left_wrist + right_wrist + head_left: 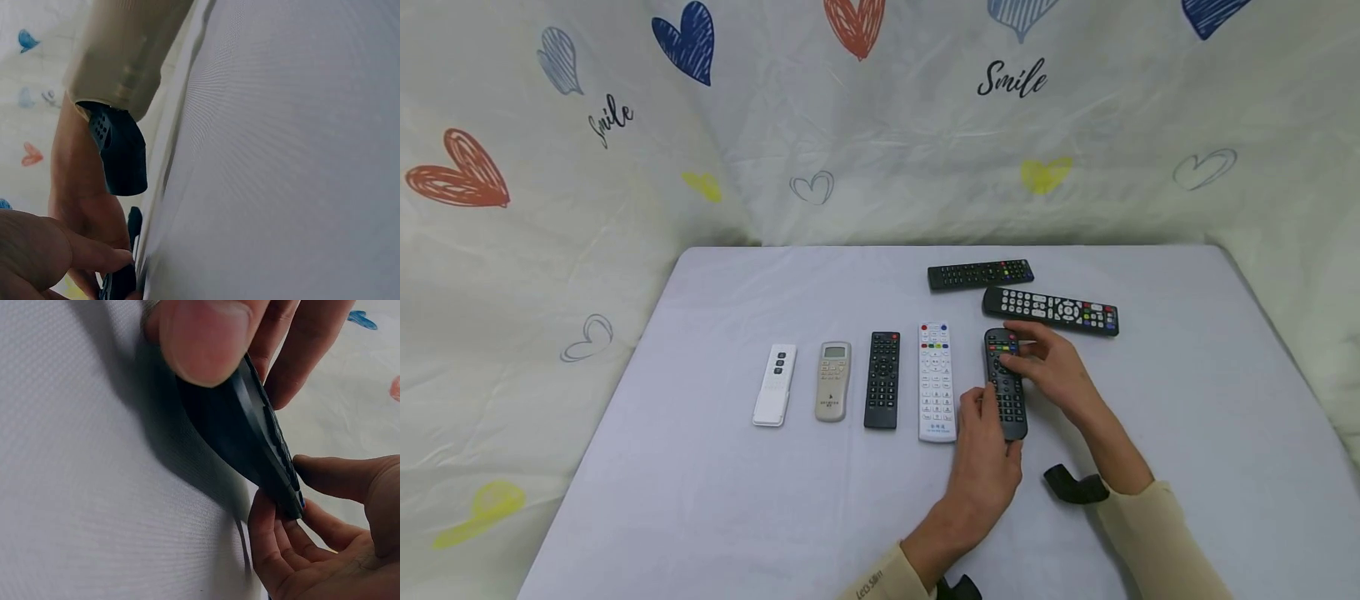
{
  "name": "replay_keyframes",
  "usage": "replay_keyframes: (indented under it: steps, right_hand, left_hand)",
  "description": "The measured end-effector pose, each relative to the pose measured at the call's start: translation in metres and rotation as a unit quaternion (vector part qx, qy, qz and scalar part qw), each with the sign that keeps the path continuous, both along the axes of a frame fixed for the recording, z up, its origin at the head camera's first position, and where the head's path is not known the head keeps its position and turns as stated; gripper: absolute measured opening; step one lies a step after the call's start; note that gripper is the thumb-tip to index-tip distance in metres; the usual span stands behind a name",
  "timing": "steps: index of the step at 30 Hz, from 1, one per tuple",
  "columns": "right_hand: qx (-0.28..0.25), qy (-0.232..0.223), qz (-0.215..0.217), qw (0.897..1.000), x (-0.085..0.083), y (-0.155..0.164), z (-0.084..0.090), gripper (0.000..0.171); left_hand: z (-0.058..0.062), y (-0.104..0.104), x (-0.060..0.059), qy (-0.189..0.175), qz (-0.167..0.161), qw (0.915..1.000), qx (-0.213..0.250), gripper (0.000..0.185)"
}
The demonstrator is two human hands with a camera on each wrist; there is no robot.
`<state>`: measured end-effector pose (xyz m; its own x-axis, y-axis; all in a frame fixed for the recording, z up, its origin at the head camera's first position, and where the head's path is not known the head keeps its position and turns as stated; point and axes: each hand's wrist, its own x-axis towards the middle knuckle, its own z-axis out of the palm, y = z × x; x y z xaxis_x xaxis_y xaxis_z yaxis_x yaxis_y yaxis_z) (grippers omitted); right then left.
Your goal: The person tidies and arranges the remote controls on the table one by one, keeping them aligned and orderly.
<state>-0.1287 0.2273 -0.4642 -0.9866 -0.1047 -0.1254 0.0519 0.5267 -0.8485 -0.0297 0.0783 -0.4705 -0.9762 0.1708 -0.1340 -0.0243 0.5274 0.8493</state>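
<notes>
Both hands hold one black remote control (1011,398), its buttons facing up. My left hand (979,471) grips its near end, and my right hand (1060,373) pinches the far end with a finger across its face. From the right wrist view, the remote (228,425) looks tilted, with a shadow on the cloth beneath it; the left thumb (206,340) is large in front and the right hand (337,544) is farther along. The left wrist view shows only a small dark part of the remote (123,281). Just left lies a white remote (936,387) with coloured buttons.
Farther left, a black remote (882,379), a beige remote with a display (832,382) and a slim white remote (774,385) stand in a row. Two black remotes (981,275) (1051,311) lie behind. A white cloth covers the table (700,500); a heart-printed curtain (895,125) hangs behind it.
</notes>
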Motion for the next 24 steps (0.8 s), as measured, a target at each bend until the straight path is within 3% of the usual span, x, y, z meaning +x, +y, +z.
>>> replay_keyframes:
  steps: [14, 24]
  right_hand:
    - [0.011, -0.001, 0.021, 1.0, -0.0069, -0.0053, 0.0022, 0.064]
    - [0.012, 0.004, 0.022, 1.0, -0.0093, -0.0072, -0.0032, 0.065]
  left_hand:
    - [-0.0049, -0.0009, 0.0006, 0.015, 0.029, 0.9994, 0.01, 0.08]
    - [-0.0041, -0.0017, 0.0005, 0.001, 0.03, 0.9995, 0.006, 0.08]
